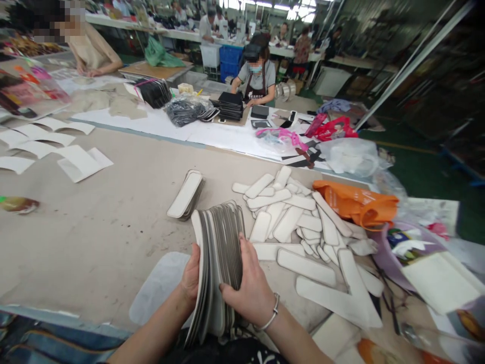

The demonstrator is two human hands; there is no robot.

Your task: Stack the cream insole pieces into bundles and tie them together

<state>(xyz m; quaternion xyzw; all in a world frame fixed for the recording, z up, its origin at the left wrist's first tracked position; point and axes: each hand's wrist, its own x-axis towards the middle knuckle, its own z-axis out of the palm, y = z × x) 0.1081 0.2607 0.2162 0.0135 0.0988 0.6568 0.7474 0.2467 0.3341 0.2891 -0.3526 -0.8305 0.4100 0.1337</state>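
A thick stack of long, pale, round-cornered pieces (220, 253) stands on edge between my hands at the table's near side. My left hand (192, 275) presses against its left face, fingers partly hidden behind it. On the opposite side, my right hand (252, 285), with a bracelet at the wrist, holds the stack between thumb and fingers. Just beyond lies a smaller neat stack (186, 194) of similar pieces. A loose heap of such pieces (290, 215) spreads to the right. Beside my left forearm a translucent rounded sheet (159, 288) lies flat.
An orange bag (356, 205) and a purple basin (382, 255) stand right of the heap. White curved sheets (79, 162) lie at the left. Across the table, a person (257, 76) works beside black stacks (230, 106); another person (91, 48) is at the upper left.
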